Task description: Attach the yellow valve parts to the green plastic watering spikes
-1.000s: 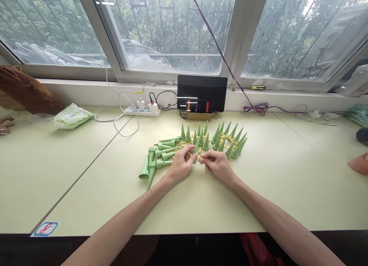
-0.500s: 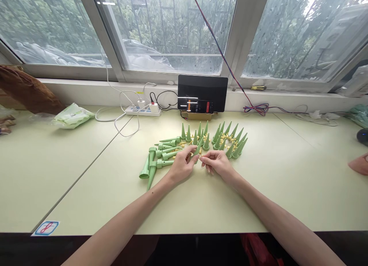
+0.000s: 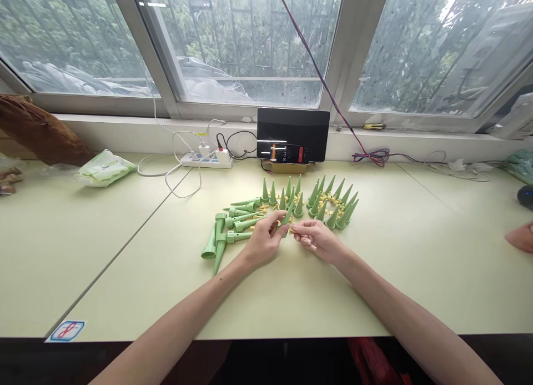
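Clock centred on the held spike, 12 pointing away from the wearer. Nearest: bare tabletop (image 3: 291, 307) at 6. Left hand (image 3: 265, 238), 8 o'clock, fingers closed round a green spike (image 3: 288, 211), tip up and leaning slightly right; lower part partly behind fingers. Right hand (image 3: 318, 240), 4 o'clock, narrow pinch on a small yellow piece (image 3: 291, 229), just beside the spike; whether they touch, can't tell.

Handling, my guess: spike is light, stiff, hollow plastic, smooth so a bit slippery, not fragile except maybe the thin tip. Best hold: wide lower body, off the point. Yellow piece looks light, hard, easy to drop; fingertips on its sides.

Next out: collared green spikes (image 3: 239, 236) lying loosely at 9, some overlapping. Upright green cones (image 3: 345, 215) from 11 round to 3, loose yellow pieces (image 3: 333, 198) among them. Farther: phone (image 3: 291, 154) before a black tablet (image 3: 293, 126) at 12, power strip (image 3: 208, 161) at 11. Windows (image 3: 250, 46) behind.
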A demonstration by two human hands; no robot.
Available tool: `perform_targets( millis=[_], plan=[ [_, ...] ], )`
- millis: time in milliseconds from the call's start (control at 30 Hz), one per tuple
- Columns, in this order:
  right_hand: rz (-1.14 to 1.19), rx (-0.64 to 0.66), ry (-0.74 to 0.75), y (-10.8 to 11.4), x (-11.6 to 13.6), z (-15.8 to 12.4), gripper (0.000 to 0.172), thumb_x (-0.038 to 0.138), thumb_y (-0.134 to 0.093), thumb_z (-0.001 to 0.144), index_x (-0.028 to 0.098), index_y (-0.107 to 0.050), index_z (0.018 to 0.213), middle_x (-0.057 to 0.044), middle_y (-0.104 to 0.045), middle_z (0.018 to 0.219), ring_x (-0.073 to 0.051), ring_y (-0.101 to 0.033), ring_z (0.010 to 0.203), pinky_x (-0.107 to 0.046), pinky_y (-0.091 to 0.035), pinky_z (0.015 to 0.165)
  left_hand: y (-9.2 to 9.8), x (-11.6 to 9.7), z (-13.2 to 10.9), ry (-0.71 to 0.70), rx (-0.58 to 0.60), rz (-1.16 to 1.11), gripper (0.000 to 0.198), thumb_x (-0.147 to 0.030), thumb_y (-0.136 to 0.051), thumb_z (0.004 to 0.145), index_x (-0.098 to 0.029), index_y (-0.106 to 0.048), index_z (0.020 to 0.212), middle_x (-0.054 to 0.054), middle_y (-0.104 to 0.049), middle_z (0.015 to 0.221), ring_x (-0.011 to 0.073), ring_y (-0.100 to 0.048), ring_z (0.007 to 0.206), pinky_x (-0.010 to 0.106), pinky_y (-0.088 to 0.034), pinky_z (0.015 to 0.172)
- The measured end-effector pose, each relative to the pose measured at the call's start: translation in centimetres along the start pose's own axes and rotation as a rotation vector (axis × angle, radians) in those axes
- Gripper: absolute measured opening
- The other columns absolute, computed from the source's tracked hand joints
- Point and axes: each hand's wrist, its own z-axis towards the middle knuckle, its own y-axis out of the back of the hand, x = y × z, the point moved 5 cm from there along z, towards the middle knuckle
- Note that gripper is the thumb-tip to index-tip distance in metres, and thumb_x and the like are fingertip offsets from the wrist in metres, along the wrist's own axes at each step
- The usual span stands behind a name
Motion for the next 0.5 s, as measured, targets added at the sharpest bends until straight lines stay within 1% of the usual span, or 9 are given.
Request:
perform_targets(
  millis=[133,233,333,400,500],
  plan=[
    [0.053,0.008,-0.054,0.1,-0.3,0.2,0.029,0.033,-0.086,0.067,0.012,-0.066,0.064,0.002,-0.058,0.057,0.000,-0.034,0.040,-0.013,-0.024,0.032,-0.1,0.1,-0.1,-0.012,0.000,0.016,0.028,-0.038,-0.055,0.092,-0.019,-0.058,0.112,-0.006,-0.032,0.062,0.0110,-0.030,0.055,0.026,-0.026,0.054],
    [0.011,-0.009,0.000,0.2,-0.3,0.2,0.032,0.037,-0.085,0.068,0.012,-0.065,0.067,0.001,-0.060,0.059,-0.001,-0.040,0.041,-0.013,-0.029,0.034,-0.1,0.2,0.0,0.006,-0.016,0.028,0.028,-0.039,-0.055,0.092,-0.018,-0.059,0.111,-0.006,-0.034,0.062,0.0108,-0.032,0.054,0.025,-0.026,0.053],
    [-0.155,-0.053,0.129,-0.1,0.1,0.0,0.036,0.047,-0.079,0.076,0.014,-0.064,0.070,0.000,-0.063,0.062,-0.006,-0.049,0.042,-0.017,-0.037,0.036,0.0,0.4,0.2,0.062,-0.038,0.006,0.031,-0.041,-0.057,0.090,-0.017,-0.059,0.110,-0.004,-0.045,0.068,0.0101,-0.037,0.054,0.025,-0.030,0.052],
    [-0.315,-0.114,0.242,-0.3,0.5,-0.3,0.037,0.051,-0.072,0.081,0.015,-0.064,0.074,-0.001,-0.064,0.064,-0.009,-0.054,0.042,-0.021,-0.042,0.038,0.1,0.6,0.3,0.100,-0.053,-0.019,0.033,-0.042,-0.060,0.088,-0.017,-0.060,0.109,-0.001,-0.052,0.074,0.0101,-0.043,0.056,0.024,-0.035,0.053],
    [-0.567,-0.232,0.410,-0.8,1.4,-1.0,0.035,0.050,-0.065,0.087,0.017,-0.063,0.079,-0.001,-0.064,0.066,-0.012,-0.057,0.042,-0.024,-0.044,0.041,0.2,0.8,0.4,0.146,-0.065,-0.061,0.036,-0.044,-0.062,0.086,-0.016,-0.062,0.108,0.002,-0.059,0.082,0.0123,-0.053,0.064,0.025,-0.044,0.059]
  ],
)
